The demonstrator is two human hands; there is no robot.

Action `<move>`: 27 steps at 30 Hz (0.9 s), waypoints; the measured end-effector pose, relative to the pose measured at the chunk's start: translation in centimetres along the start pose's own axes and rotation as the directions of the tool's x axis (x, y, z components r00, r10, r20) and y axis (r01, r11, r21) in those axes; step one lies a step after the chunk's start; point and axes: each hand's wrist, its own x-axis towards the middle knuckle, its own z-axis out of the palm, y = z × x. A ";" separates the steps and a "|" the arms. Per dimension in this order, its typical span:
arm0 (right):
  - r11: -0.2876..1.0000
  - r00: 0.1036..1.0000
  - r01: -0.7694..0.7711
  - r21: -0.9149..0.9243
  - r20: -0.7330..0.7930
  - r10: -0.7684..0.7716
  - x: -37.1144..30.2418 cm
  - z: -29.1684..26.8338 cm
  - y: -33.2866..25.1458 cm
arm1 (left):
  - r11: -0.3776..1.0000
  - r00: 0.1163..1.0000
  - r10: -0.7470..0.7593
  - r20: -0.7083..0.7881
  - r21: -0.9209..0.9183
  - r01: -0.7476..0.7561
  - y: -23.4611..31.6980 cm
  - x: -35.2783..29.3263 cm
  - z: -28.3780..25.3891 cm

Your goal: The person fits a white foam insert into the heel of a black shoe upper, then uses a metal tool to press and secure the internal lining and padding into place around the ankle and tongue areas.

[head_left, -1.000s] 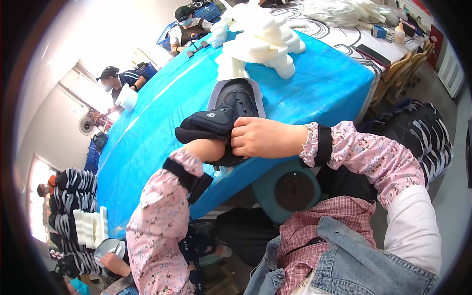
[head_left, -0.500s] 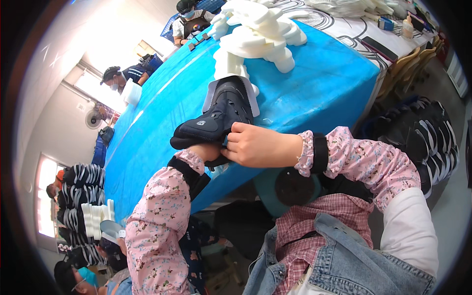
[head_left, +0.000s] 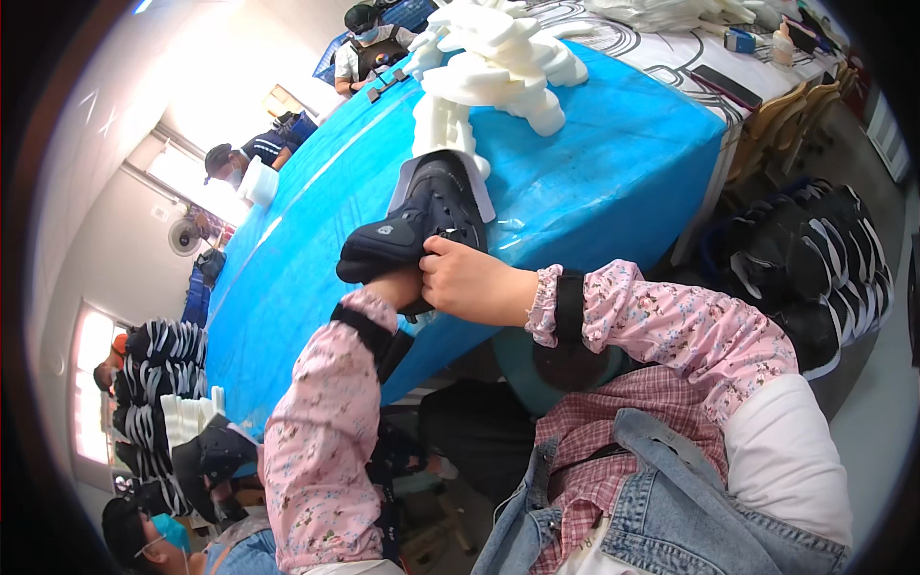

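Observation:
A dark navy shoe upper [head_left: 388,235] with a pale grey-white flared edge lies near the front edge of the blue-covered table, its toe end toward me. My left hand [head_left: 398,286] reaches under the toe end. Only the wrist and back of that hand show; its fingers are hidden by the upper. My right hand [head_left: 471,280] has its fingers curled and pinched on the upper's right side, close to the toe end. White foam pieces [head_left: 446,125] lie just beyond the upper.
A heap of white foam shapes [head_left: 508,57] sits on the blue table cover [head_left: 613,172]. Stacked dark uppers [head_left: 815,259] stand low at the right, others [head_left: 158,383] at the left. Co-workers sit along the left side; one at lower left has a dark upper [head_left: 216,455] close by.
My right hand's fingers have shifted up and closed more tightly on the upper's side. The upper has turned slightly. At lower left, a dark upper has come into view near a co-worker.

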 end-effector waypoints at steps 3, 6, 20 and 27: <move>1.000 1.000 -0.015 -0.017 0.011 0.015 -0.7 0.7 0.8 | 0.942 0.981 0.097 -0.171 -0.302 -0.146 1.1 -3.3 -4.0; 0.999 1.000 0.016 -0.032 -0.006 -0.016 -1.0 0.4 1.4 | 0.847 0.948 0.088 -0.307 -0.477 -0.234 1.9 -6.7 -4.8; 0.981 0.972 0.192 -0.035 -0.129 -0.195 4.0 -8.7 3.8 | 0.994 0.634 -0.104 -0.767 -0.068 0.081 3.3 -12.1 -9.8; 0.933 0.958 0.288 0.214 -0.056 -0.283 5.8 -8.8 5.1 | 0.921 0.846 -0.221 -0.485 -0.389 0.017 2.5 -13.7 -9.3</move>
